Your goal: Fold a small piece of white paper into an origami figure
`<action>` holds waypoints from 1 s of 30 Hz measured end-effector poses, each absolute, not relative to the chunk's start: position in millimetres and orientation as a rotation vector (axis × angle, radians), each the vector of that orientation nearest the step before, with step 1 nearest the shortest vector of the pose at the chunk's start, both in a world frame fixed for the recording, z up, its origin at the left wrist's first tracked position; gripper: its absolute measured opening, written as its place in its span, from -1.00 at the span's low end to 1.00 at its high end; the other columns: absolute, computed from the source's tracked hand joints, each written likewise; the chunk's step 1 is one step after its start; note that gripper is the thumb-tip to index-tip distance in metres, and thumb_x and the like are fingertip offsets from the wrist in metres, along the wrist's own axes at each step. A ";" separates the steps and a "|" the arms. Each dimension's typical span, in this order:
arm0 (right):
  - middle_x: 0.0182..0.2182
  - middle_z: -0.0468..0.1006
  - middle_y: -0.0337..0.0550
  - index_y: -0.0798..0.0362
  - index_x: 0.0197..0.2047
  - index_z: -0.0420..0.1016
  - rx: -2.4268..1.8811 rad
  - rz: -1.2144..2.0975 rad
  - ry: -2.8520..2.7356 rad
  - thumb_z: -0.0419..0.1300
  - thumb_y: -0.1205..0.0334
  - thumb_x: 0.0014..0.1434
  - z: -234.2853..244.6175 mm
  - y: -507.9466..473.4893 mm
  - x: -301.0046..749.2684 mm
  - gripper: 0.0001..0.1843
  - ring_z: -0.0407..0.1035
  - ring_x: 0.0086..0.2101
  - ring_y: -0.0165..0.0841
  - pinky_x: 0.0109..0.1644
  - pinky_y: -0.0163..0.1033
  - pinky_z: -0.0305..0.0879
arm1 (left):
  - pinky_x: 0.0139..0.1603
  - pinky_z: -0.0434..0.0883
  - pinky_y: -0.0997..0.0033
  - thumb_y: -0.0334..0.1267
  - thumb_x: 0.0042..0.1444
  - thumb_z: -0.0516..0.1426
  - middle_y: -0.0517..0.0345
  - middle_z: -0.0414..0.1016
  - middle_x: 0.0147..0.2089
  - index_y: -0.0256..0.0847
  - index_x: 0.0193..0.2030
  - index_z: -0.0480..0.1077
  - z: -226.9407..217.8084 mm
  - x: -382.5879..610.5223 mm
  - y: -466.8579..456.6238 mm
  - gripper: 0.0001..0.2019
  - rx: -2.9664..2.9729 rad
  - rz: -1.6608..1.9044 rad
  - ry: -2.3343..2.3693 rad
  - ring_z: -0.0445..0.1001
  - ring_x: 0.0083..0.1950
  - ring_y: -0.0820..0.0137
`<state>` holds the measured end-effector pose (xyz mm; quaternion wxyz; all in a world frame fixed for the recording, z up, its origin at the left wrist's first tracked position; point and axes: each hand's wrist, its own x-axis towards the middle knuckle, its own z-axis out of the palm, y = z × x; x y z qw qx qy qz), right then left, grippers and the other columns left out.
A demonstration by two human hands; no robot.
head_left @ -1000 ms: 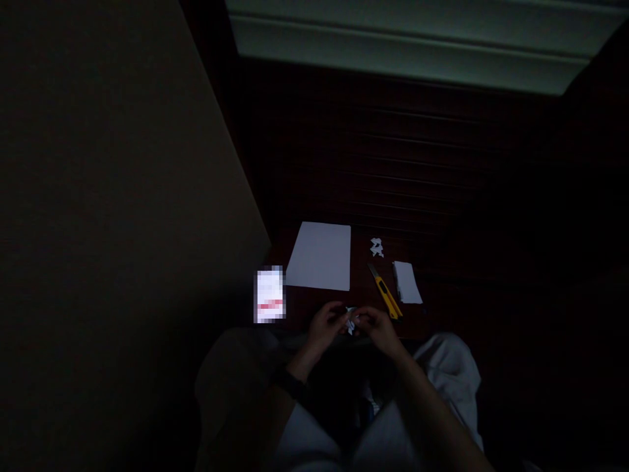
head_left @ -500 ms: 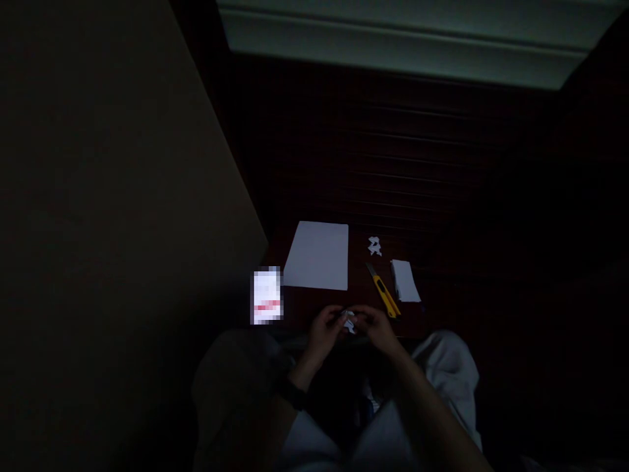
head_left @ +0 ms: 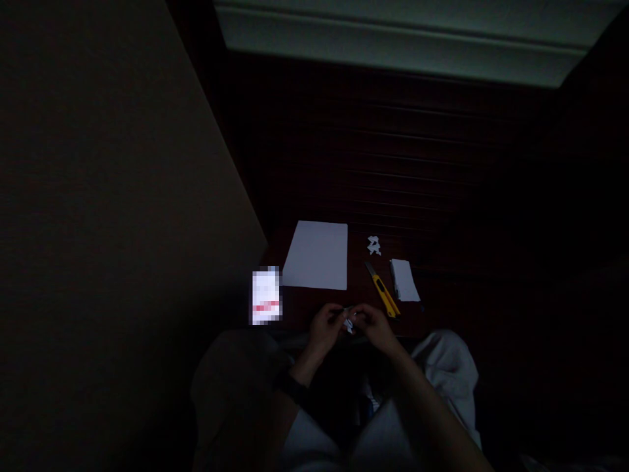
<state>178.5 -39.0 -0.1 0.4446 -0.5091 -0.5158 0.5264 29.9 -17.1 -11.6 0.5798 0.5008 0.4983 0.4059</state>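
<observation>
The scene is very dark. My left hand and my right hand meet at the near edge of a dark wooden table, fingers pinched together on a small folded piece of white paper between them. A yellow utility knife lies just beyond my right hand. A white sheet of paper lies flat beyond my left hand.
A small folded white shape and a folded paper strip lie on the table right of the sheet. A lit screen glows at the table's left edge. A wall stands on the left, and my knees are below.
The view has drifted slightly; my hands stay together on the small paper with only small finger movements.
</observation>
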 end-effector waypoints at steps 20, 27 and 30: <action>-0.54 0.49 -0.25 0.05 -0.25 0.31 -1.280 1.431 -1.205 0.20 0.05 -0.01 2.0 -39.6 177.9 -0.69 0.39 -0.55 -0.38 -0.47 -0.33 0.26 | -0.42 0.33 0.47 -0.06 0.00 0.09 0.09 0.47 -0.37 -0.23 -0.25 0.38 -12.6 28.9 -12.4 -0.72 1.397 0.956 1.256 0.44 -0.41 0.40; -0.51 0.50 -0.23 0.04 -0.27 0.30 -1.250 1.440 -1.191 0.20 0.06 -0.01 2.0 -40.1 178.1 -0.71 0.40 -0.54 -0.38 -0.49 -0.33 0.26 | -0.43 0.34 0.47 -0.07 -0.01 0.10 0.10 0.47 -0.36 -0.23 -0.21 0.36 -15.8 25.9 -10.2 -0.70 1.383 0.932 1.225 0.45 -0.42 0.41; -0.51 0.49 -0.24 0.04 -0.25 0.32 -1.270 1.419 -1.194 0.18 0.04 0.00 3.0 -40.7 177.8 -0.70 0.39 -0.54 -0.39 -0.49 -0.34 0.25 | -0.43 0.34 0.47 -0.07 -0.01 0.10 0.09 0.47 -0.34 -0.23 -0.19 0.36 -14.4 25.6 -9.9 -0.69 1.355 0.928 1.200 0.45 -0.43 0.41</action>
